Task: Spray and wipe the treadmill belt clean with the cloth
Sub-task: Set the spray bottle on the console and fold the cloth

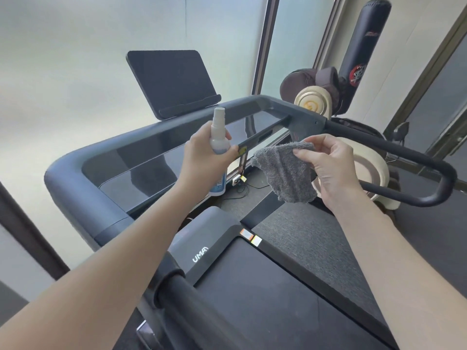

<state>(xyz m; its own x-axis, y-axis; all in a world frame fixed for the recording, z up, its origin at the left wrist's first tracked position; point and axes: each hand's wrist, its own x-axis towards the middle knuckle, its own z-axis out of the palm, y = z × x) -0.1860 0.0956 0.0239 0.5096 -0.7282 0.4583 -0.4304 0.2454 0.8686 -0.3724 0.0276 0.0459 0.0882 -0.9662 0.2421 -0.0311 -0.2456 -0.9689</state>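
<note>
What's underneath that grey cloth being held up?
Below the grey cloth, pinched by the right hand, lie dark floor and a cream round machine. The cloth and hand hide part of that machine. The treadmill belt lies nearer.

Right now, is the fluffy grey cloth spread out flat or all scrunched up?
Scrunched. The cloth hangs bunched from the right hand, pinched at its top edge, not flat.
</note>
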